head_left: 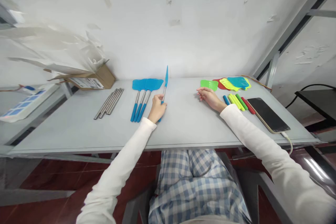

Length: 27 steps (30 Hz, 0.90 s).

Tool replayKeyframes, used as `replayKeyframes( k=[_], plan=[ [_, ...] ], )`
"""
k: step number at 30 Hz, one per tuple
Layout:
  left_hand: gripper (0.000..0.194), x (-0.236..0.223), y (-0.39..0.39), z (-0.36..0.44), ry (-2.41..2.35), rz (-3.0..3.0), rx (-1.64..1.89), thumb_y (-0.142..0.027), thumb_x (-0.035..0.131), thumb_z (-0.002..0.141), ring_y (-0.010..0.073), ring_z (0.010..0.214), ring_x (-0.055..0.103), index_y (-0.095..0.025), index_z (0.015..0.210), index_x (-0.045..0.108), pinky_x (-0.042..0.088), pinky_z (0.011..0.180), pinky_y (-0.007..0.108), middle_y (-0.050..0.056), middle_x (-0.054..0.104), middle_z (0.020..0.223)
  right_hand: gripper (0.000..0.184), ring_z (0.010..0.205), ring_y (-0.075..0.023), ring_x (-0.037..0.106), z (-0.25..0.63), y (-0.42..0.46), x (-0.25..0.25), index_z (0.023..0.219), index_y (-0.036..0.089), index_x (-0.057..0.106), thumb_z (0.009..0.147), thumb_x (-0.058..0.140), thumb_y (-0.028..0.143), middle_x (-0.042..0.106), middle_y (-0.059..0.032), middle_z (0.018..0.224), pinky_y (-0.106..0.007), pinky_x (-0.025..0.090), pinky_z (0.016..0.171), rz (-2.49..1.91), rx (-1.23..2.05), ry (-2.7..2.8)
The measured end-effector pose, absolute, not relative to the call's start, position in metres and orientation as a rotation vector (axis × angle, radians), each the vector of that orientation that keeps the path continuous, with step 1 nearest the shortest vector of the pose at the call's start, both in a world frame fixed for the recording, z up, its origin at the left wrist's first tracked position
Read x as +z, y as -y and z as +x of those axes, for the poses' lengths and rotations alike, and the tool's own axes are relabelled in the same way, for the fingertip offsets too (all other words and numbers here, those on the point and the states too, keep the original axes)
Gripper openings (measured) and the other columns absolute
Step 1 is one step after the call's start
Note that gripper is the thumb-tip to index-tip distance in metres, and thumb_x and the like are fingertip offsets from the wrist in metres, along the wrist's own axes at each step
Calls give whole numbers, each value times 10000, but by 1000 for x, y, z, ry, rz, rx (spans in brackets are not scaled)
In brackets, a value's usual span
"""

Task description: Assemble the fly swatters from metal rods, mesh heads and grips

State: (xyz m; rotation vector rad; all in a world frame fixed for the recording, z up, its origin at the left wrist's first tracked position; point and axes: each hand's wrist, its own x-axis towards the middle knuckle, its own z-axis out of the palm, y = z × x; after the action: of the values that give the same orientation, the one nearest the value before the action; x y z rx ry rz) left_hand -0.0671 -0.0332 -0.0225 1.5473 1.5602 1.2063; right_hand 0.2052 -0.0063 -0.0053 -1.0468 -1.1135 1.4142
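Note:
My left hand (157, 107) is closed round the blue handle of a fly swatter (166, 77). Its blue head points to the wall and shows edge-on. Just left of this hand, three blue fly swatters (143, 84) lie side by side, with metal shafts and blue grips. My right hand (208, 97) holds nothing, its fingers loosely stretched and apart, over the table's right half. Beyond its fingers is a green swatter head (209, 84). Close to its wrist are several coloured handle grips (238, 102) in blue, yellow, green and red.
Several metal tubes (109, 103) lie at the left of the grey table (183, 129). Behind them stands a cardboard box (98, 79). More swatter heads (237, 83) overlap at the back right. A phone (267, 113) with a charging cable (288, 139) lies at right.

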Motion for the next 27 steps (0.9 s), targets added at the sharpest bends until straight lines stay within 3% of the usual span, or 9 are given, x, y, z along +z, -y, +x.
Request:
replayKeyframes(
  k=[8,13,19,23,27],
  plan=[
    [401,-23,36,-85,-1745,1882,1124,3,453,711,231,1125,559,-152,1065,560,389,1098,463,125,531,1135,121,605,-92,514,205,7,-4,847,160,633,729,634,190,614,-14,750,-247,412,575,-1073,1414,1139],
    [451,-22,47,-80,-1870,2004,1045,27,422,699,304,1215,501,-120,1081,611,374,1094,507,169,523,1136,118,601,-89,510,205,6,-5,848,157,632,735,623,190,610,-10,744,-246,407,573,-1077,1411,1162],
    [443,-20,45,-77,-1903,1922,1095,0,419,726,296,1245,475,-133,1076,655,347,1129,508,163,528,1157,119,613,-94,511,206,6,-4,853,158,631,738,619,189,610,-12,742,-249,408,580,-1094,1410,1179],
    [397,-16,45,-72,-2016,1918,965,-45,431,768,323,1316,418,-84,1100,644,334,1131,496,216,464,1263,122,617,-95,513,206,6,-5,860,158,635,745,623,195,617,-17,755,-250,409,581,-1088,1406,1203],
    [392,-14,55,-66,-2198,2018,768,-84,443,792,394,1293,419,-49,1148,604,367,1054,555,269,437,1317,119,614,-92,507,207,5,-6,855,158,639,744,625,200,612,-15,757,-248,407,581,-1081,1404,1220]
  ],
)
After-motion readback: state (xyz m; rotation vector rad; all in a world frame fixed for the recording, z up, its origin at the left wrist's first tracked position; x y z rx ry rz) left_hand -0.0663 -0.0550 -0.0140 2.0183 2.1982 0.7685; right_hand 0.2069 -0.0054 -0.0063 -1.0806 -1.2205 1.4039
